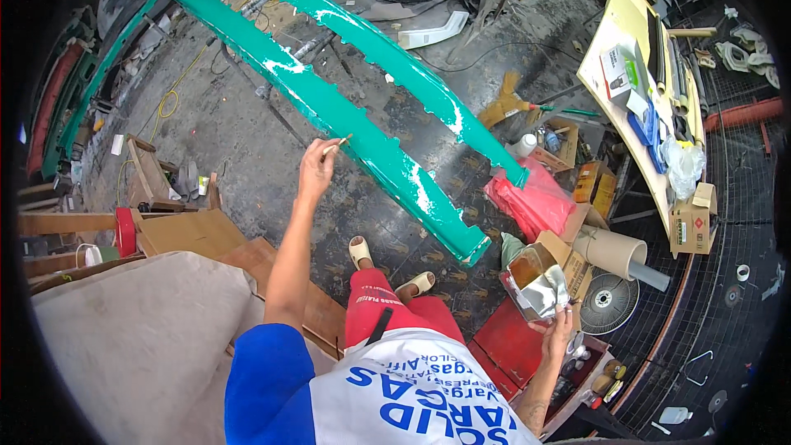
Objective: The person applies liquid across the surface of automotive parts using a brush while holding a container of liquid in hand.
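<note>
- Presently, left hand raised, fingers pinched round one thin pale stick; its tip overlaps the near green panel. Contact or slight gap: cannot tell.
- Right hand out to the side, fingers closed on the edge of one clear container. Silvery, crumpled-looking patch inside; rest of contents hard to make out.
- Near panel: directly ahead of the wearer, slanting from upper left to lower right above the dark floor. Long, narrow, gently curved, saturated green. Edges notched and uneven. Irregular whitish patches on the face, notably mid-length and toward the lower right end.
- Far panel: just beyond, roughly alongside, same green, similar notches and whitish patches. Lower right end meets a pinkish-red plastic sheet.
- Count: two long panels ahead; one further narrow green strip at far left; one stick; one container.
- Below the near panel: two pale sandals, one on each foot.
- Right side: one broom with straw-coloured bristles, one wide cardboard tube, one round fan grille near it.
- Farther right: one yellowish board, loaded with mixed items.
</note>
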### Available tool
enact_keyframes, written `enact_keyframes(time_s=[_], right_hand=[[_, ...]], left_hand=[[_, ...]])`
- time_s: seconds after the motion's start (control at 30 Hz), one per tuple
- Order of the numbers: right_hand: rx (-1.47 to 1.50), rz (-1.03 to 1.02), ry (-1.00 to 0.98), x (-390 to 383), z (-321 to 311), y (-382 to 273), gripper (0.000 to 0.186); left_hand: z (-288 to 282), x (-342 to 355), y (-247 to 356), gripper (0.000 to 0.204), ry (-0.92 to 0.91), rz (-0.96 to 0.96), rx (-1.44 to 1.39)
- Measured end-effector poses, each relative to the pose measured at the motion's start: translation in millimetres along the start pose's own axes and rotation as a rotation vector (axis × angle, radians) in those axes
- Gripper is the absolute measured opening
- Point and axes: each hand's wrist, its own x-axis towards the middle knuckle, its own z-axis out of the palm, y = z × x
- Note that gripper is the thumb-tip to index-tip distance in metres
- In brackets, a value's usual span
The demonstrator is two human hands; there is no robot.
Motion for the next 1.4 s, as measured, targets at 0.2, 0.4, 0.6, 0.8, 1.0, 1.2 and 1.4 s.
enact_keyframes(time_s=[0.2, 0.4, 0.6, 0.8, 1.0, 1.2, 1.4], right_hand=[[0.005, 0.007, -0.022, 9.1, -18.7, 12.5, 0.05], [0.005, 0.019, -0.041, 20.2, -15.1, -1.4, 0.049], [-0.013, 0.02, -0.073, 38.8, -40.7, 7.2, 0.05], [-0.074, 0.027, -0.093, 46.9, -48.0, 3.3, 0.047], [-0.097, 0.038, -0.135, 76.3, -57.6, 40.2, 0.048], [-0.155, 0.069, -0.207, 106.2, -46.8, 90.3, 0.057], [-0.178, 0.079, -0.255, 121.5, -13.9, 112.0, 0.057]], left_hand=[[67.3, -89.6, 88.1, 0.026, -0.202, 0.189, 0.316], [122.0, -153.1, 179.8, 0.023, -0.465, 0.063, -0.187], [112.5, -114.2, 132.1, 0.021, -0.212, -0.119, -0.157], [133.6, -121.1, 184.7, 0.016, -0.614, -0.035, -0.241], [161.1, -97.0, 182.6, 0.019, -0.962, 0.101, -0.229], [178.6, -81.8, 188.2, 0.017, -1.177, 0.201, -0.089], [157.3, -85.0, 211.5, 0.02, -1.189, 0.22, 0.147]])
